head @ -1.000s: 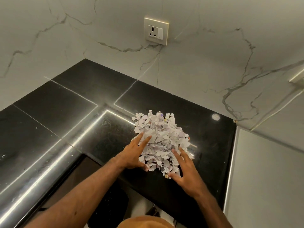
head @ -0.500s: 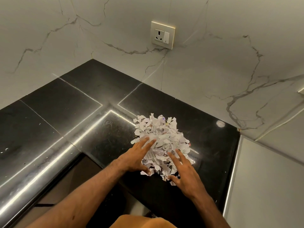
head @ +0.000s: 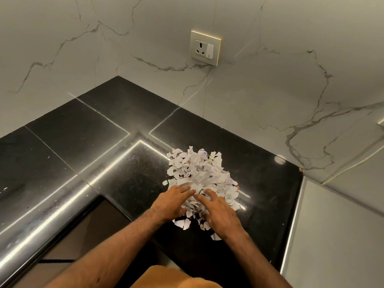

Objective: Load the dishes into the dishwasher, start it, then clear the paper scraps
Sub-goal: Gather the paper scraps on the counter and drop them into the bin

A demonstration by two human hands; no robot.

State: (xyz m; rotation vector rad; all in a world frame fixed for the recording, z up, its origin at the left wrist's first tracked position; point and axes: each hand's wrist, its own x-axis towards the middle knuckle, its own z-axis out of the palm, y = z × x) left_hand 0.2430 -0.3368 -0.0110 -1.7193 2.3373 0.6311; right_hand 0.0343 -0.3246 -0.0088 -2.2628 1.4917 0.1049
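Heap of paper scraps: white, torn small, on the black stone counter. It sits straight below the wall socket, well apart from it, on the person's side.

- Long axis: roughly socket to person, with the bulk on the socket side of the hands.
- Left hand: laid on the heap's edge farthest from the socket, fingers straight and close together, gripping nothing.
- Right hand: just beside it on the same edge, fingers straight and slightly spread, pressing on scraps, nothing gripped.
- Forefingers nearly meet, and both hands are equally near the heap.
- Loose scraps: a few lie under the wrists, farther still from the socket.
- Judgement: a scoop would need the hands to part and cup the heap's flanks.
- Writing: print shows on several scraps, too small to read. The socket has no legible brand.
- Dishwasher: not in view.
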